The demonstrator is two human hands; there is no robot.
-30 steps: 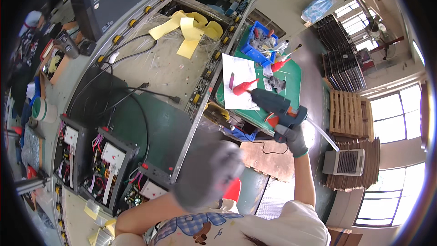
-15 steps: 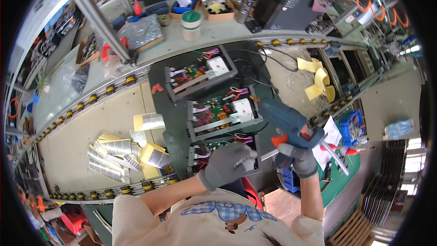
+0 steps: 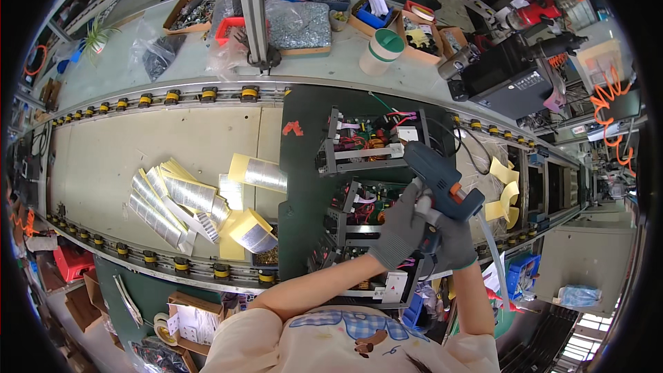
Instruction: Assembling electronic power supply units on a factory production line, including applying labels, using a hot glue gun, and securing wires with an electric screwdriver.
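Observation:
My gloved right hand (image 3: 457, 243) grips a blue-grey glue gun (image 3: 434, 169) with an orange trigger. Its nose points up and left, over the right end of the far open metal-framed circuit unit (image 3: 366, 164). A long pale stick (image 3: 494, 252) sticks out of its back. My gloved left hand (image 3: 402, 229) is closed beside the gun's grip, with a small whitish piece (image 3: 424, 206) at its fingers; its kind is unclear. Below that hand lies the middle circuit unit (image 3: 358, 205), partly covered. My left forearm crosses the near circuit unit (image 3: 395, 286).
Silver-and-yellow foil sheets (image 3: 186, 195) lie in a pile to the left on the conveyor line, edged by rollers (image 3: 173, 97). Yellow paper pieces (image 3: 503, 186) and black cables (image 3: 473, 155) are at right. A lidded tub (image 3: 381, 52) and a black box (image 3: 507, 76) stand behind.
My left hand has gone from the near unit up to beside the glue gun's grip. The glue gun has come closer to the units. The whole view has turned and shifted.

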